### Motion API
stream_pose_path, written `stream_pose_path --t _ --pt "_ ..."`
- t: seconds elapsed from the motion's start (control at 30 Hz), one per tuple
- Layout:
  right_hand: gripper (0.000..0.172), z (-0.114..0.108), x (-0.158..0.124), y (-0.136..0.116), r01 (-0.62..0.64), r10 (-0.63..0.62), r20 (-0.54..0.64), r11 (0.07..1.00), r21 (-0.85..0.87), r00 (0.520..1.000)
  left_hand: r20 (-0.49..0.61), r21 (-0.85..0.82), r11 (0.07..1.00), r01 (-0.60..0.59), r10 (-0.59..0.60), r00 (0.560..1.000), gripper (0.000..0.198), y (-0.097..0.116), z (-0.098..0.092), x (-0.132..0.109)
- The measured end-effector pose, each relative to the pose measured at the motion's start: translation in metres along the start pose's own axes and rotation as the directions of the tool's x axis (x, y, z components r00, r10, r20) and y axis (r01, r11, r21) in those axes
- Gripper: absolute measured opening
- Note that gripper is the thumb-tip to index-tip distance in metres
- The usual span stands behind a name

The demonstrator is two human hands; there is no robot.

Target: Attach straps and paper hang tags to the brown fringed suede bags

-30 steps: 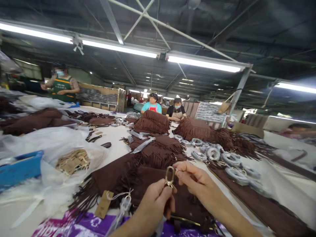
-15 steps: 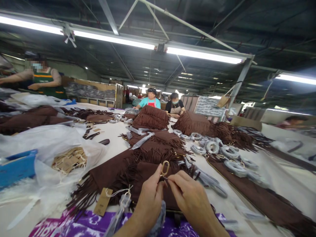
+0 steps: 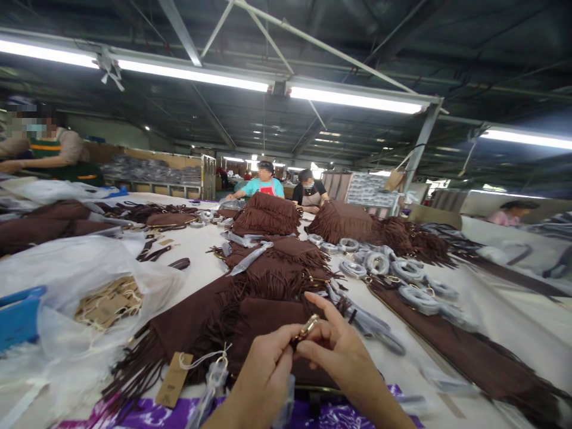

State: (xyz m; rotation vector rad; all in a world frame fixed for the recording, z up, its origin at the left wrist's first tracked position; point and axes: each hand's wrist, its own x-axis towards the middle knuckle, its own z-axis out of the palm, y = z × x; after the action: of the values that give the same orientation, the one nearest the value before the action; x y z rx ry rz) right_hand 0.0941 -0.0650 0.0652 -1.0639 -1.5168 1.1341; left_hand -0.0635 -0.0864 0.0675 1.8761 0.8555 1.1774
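Observation:
A small gold metal clasp (image 3: 307, 328) is pinched between both my hands just above a brown fringed suede bag (image 3: 250, 310). My left hand (image 3: 263, 375) grips its lower end with closed fingers. My right hand (image 3: 342, 351) closes thumb and fingers on it from the right, index finger raised. A kraft paper hang tag (image 3: 174, 387) on white string lies on the bag's near left corner, beside a clear wrapped strip (image 3: 214, 381).
More brown fringed bags (image 3: 268, 217) pile down the white table (image 3: 201, 244). Wrapped strap coils (image 3: 378, 262) lie to the right, a plastic bag of tags (image 3: 107, 304) and a blue tray (image 3: 18, 316) to the left. Several other people work at the far end and far left.
The clasp has tipped from upright to nearly flat and come lower and closer. My right hand has wrapped further round it. The view has shifted slightly right.

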Motion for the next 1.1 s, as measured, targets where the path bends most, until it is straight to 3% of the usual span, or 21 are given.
stream_pose_path --t 0.1,0.23,0.3,0.37,0.47,0.53,0.6,0.7,0.83,0.97,1.03,1.1 --pt "0.087 -0.008 -0.011 0.005 -0.004 -0.004 0.079 0.995 0.105 0.997 0.191 0.189 0.981 -0.035 -0.002 0.982 0.031 0.007 -0.014 0.003" --pt "0.061 -0.021 -0.025 0.016 0.037 -0.063 0.149 0.984 0.174 0.987 0.364 0.573 0.775 -0.266 0.050 0.930 0.023 0.008 -0.025 0.009" --pt "0.050 -0.027 -0.030 0.022 0.027 -0.038 0.057 0.983 0.182 0.998 0.439 0.647 0.646 -0.405 0.119 0.891 0.021 0.012 -0.025 0.014" --pt "0.051 -0.031 -0.035 0.023 0.048 -0.030 -0.126 0.988 0.144 0.992 0.484 0.672 0.537 -0.510 0.203 0.851 0.020 0.022 -0.021 0.021" --pt "0.043 -0.034 -0.045 0.011 0.223 -0.272 -0.346 0.959 -0.177 0.898 0.500 0.687 0.410 -0.600 0.334 0.799 0.022 0.040 -0.013 0.034" --pt "0.031 -0.035 -0.051 -0.002 0.316 -0.512 -0.338 0.812 -0.490 0.790 0.503 0.675 0.368 -0.640 0.405 0.764 0.024 0.051 -0.008 0.043" --pt "0.019 -0.035 -0.055 -0.012 0.342 -0.657 -0.255 0.637 -0.690 0.709 0.509 0.647 0.361 -0.671 0.450 0.733 0.025 0.059 -0.004 0.050" --pt "0.016 -0.039 -0.056 -0.016 0.361 -0.693 -0.142 0.526 -0.770 0.707 0.502 0.605 0.402 -0.687 0.476 0.722 0.024 0.066 -0.003 0.058" --pt "0.013 -0.052 -0.058 -0.011 0.415 -0.683 -0.085 0.533 -0.738 0.725 0.461 0.514 0.577 -0.634 0.438 0.772 0.028 0.059 -0.006 0.063" --pt "0.014 -0.074 -0.061 -0.004 0.490 -0.650 -0.024 0.596 -0.636 0.760 0.484 0.420 0.771 -0.479 0.256 0.837 0.015 0.017 -0.004 0.052" --pt "0.015 -0.087 -0.063 -0.001 0.490 -0.595 -0.008 0.668 -0.560 0.803 0.479 0.514 0.781 -0.356 0.083 0.874 0.026 -0.013 0.000 0.041" --pt "0.014 -0.099 -0.067 0.003 0.453 -0.535 -0.032 0.745 -0.490 0.844 0.505 0.642 0.696 -0.322 -0.068 0.860 0.035 -0.041 0.005 0.031"
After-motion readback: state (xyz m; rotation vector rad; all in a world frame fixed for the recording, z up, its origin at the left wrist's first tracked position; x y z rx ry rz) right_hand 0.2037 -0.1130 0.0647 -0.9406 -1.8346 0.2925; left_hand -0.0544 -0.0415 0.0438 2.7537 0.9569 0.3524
